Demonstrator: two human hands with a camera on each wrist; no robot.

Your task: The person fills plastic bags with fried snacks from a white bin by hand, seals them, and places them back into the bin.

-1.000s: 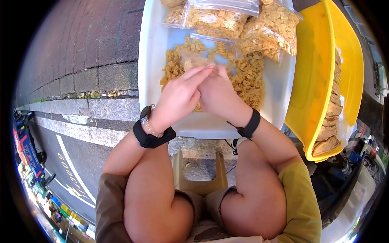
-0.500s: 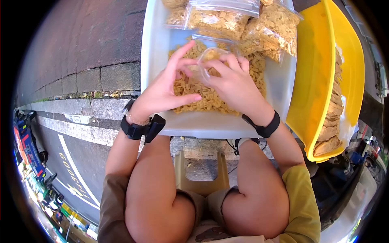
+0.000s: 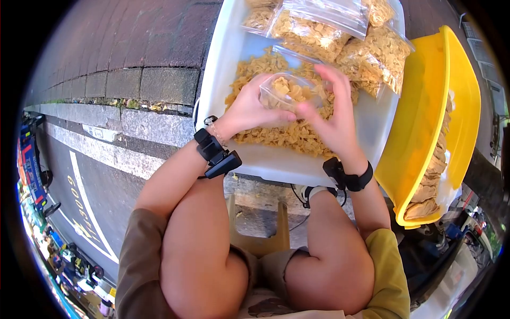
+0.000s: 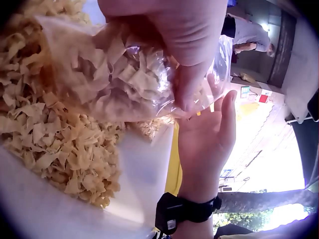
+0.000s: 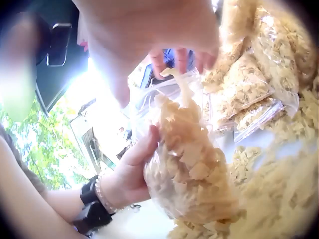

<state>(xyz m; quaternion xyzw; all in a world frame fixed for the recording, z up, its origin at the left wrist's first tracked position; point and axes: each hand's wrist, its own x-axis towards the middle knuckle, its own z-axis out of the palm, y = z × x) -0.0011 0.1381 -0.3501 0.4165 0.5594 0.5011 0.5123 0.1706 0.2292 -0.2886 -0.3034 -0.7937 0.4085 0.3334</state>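
My left hand (image 3: 248,110) grips a clear plastic zip bag (image 3: 284,91) part full of pale yellow, flat flakes, thumb on its near side. In the right wrist view, flakes stand up in the bag's open mouth, one long piece (image 5: 180,87) poking highest. My right hand (image 3: 339,117) is at the other end of the bag, thumb and fingers spread apart around its mouth. Below both hands, a heap of loose flakes (image 3: 289,139) covers the bottom of a white tub (image 3: 276,167).
Several filled zip bags (image 3: 311,34) are piled at the tub's far end. To the right stands a yellow tub (image 3: 411,127) with brown, folded-looking pieces (image 3: 431,165) inside. A stool (image 3: 255,242) is under me, and a kerb (image 3: 143,127) runs along the left.
My hands have come apart from over the heap. The left hand now holds the bag, its mouth towards the right, with flakes in it; the right hand has moved off to the right, fingers spread.
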